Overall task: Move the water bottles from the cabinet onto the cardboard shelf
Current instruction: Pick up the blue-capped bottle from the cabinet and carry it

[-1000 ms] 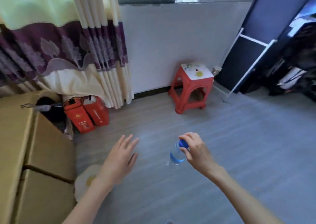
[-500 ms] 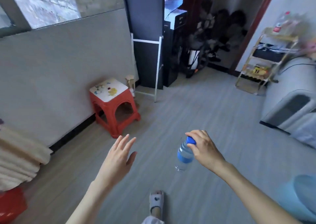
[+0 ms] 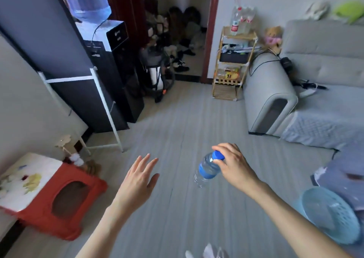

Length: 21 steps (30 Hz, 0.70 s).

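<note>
My right hand (image 3: 234,165) grips a small clear water bottle (image 3: 205,171) by its blue cap, and the bottle with its blue label hangs down over the grey floor. My left hand (image 3: 137,177) is held out in front with fingers spread and nothing in it. Far ahead, beside the doorway, stands a light wooden shelf rack (image 3: 231,64) with several clear bottles with red caps (image 3: 241,19) on its top level. The cardboard boxes seen earlier are out of view.
A red stool (image 3: 53,204) with a white top stands at the lower left. A black water dispenser (image 3: 116,64) and a white frame (image 3: 102,104) line the left wall. A grey sofa (image 3: 307,84) fills the right side, with a light blue basket (image 3: 332,216) near it.
The view has swung right, away from the curtain and cardboard boxes toward the doorway, shelf rack and sofa. My right hand keeps the bottle by its cap; my left hand stays open.
</note>
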Motion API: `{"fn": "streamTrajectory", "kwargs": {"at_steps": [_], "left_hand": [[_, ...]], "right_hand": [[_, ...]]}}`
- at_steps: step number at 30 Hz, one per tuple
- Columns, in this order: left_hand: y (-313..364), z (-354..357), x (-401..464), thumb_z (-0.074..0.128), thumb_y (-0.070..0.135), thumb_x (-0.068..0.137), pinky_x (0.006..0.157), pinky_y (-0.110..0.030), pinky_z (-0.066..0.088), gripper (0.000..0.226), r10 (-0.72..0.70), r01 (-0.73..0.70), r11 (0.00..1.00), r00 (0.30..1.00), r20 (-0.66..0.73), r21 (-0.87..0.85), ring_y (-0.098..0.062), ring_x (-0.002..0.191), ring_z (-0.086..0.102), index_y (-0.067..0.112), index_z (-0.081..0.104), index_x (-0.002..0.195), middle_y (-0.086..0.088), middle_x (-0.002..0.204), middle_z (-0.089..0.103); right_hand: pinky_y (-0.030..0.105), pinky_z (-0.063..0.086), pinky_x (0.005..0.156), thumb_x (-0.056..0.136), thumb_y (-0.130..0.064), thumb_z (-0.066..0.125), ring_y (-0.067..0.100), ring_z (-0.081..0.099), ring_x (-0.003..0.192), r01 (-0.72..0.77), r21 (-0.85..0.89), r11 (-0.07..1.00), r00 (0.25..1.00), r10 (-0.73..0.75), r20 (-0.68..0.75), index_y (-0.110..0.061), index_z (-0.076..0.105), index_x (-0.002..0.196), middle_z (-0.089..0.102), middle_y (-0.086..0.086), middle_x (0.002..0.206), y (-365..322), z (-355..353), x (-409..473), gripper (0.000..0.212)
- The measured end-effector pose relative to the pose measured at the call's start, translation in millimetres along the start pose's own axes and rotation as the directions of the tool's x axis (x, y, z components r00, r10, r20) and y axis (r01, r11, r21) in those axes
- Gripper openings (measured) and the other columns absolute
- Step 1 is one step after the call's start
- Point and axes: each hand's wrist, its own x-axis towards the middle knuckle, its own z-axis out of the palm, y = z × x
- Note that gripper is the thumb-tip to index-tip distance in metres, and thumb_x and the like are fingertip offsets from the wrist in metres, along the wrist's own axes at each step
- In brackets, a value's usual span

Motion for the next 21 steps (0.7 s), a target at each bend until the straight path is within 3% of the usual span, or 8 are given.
{"fn": "streamTrajectory", "kwargs": {"at_steps": [3, 8, 10, 12, 14, 21], "left_hand": [[16.5, 17.4, 79.4, 0.047, 0.035, 0.09, 0.109, -0.043, 0.026, 0.049, 0.065, -0.065, 0.998, 0.998, 0.022, -0.006, -0.032, 0.138, 0.022, 0.019, 0.038, 0.135, -0.009, 0.144, 0.036], [57.8, 44.1, 222.8, 0.048, 0.031, 0.091, 0.11, -0.041, 0.025, 0.049, 0.089, -0.091, 0.995, 0.995, -0.034, -0.035, -0.029, 0.139, 0.021, 0.018, 0.036, 0.136, -0.009, 0.146, 0.034], [73.0, 53.0, 273.1, 0.048, 0.03, 0.091, 0.109, -0.042, 0.028, 0.047, -0.021, 0.016, 0.997, 0.997, -0.071, -0.07, -0.029, 0.137, 0.026, 0.016, 0.038, 0.135, -0.009, 0.143, 0.039], [80.2, 70.0, 299.0, 0.047, 0.029, 0.091, 0.11, -0.043, 0.028, 0.048, -0.18, 0.178, 0.974, 0.984, -0.001, -0.14, -0.03, 0.136, 0.026, 0.013, 0.037, 0.135, -0.011, 0.143, 0.039], [89.0, 89.7, 323.0, 0.048, 0.028, 0.09, 0.112, -0.044, 0.025, 0.05, -0.216, 0.226, 0.959, 0.974, 0.076, -0.173, -0.032, 0.137, 0.023, 0.012, 0.035, 0.136, -0.012, 0.144, 0.036], [128.2, 96.4, 507.8, 0.049, 0.03, 0.09, 0.109, -0.044, 0.028, 0.05, -0.015, 0.016, 0.996, 1.0, 0.012, -0.085, -0.031, 0.138, 0.023, 0.015, 0.036, 0.136, -0.011, 0.145, 0.034]], "right_hand": [[0.008, 0.02, 0.089, 0.087, -0.004, 0.053, 0.02, 0.042, 0.113, -0.049, 0.002, 0.999, 0.998, 0.049, -0.037, -0.006, 0.054, 0.12, 0.054, 0.004, 0.119, 43.4, -12.4, 56.5, 0.033], [0.014, 0.023, 0.093, 0.087, -0.005, 0.052, 0.025, 0.041, 0.115, -0.04, -0.014, 0.999, 0.999, 0.04, 0.001, -0.004, 0.054, 0.121, 0.054, 0.008, 0.12, 118.3, -34.8, 159.7, 0.034], [0.017, 0.024, 0.094, 0.087, -0.005, 0.053, 0.027, 0.041, 0.115, -0.02, -0.013, 1.0, 1.0, 0.02, 0.021, -0.003, 0.054, 0.12, 0.055, 0.01, 0.12, 146.4, -48.3, 202.1, 0.033], [0.015, 0.023, 0.093, 0.087, -0.005, 0.053, 0.027, 0.042, 0.114, -0.042, -0.027, 0.999, 0.999, 0.043, 0.031, -0.002, 0.054, 0.12, 0.055, 0.011, 0.12, 175.1, -62.7, 235.9, 0.033], [0.013, 0.022, 0.092, 0.087, -0.004, 0.053, 0.027, 0.043, 0.113, -0.042, -0.034, 0.999, 0.999, 0.043, 0.028, -0.002, 0.055, 0.119, 0.055, 0.011, 0.119, 204.8, -76.8, 269.9, 0.033], [0.018, 0.027, 0.09, 0.081, 0.0, 0.059, 0.035, 0.049, 0.103, -0.083, -0.057, 0.995, 0.997, 0.083, -0.009, 0.002, 0.059, 0.112, 0.06, 0.016, 0.11, 289.7, -109.2, 407.2, 0.031]]}}
